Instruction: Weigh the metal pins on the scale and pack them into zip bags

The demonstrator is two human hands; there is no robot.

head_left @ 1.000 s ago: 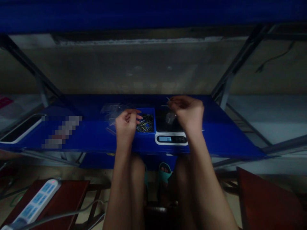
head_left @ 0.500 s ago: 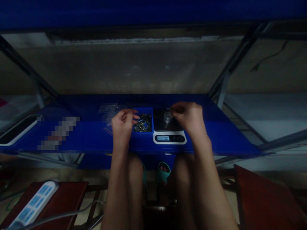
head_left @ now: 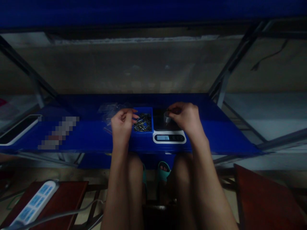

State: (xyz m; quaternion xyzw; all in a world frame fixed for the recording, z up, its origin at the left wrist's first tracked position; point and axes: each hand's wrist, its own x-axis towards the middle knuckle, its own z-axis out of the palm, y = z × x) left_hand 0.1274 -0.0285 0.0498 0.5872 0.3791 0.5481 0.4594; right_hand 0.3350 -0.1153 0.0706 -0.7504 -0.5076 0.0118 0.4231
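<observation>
My left hand (head_left: 122,124) is loosely curled at the left side of the blue tray (head_left: 153,124) of metal pieces (head_left: 144,125); my right hand (head_left: 188,116) bends its fingers by the clear cup (head_left: 166,118) on the scale (head_left: 156,141). I can't tell if either pinches anything; a light touch avoids tipping the cup.

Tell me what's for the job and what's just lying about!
Probably for the job:
blue plastic tray of thin metal pieces
small clear plastic cup
white rectangular digital scale

Probably just lying about:
white plastic power strip
flat black rectangular thing, white edges
</observation>
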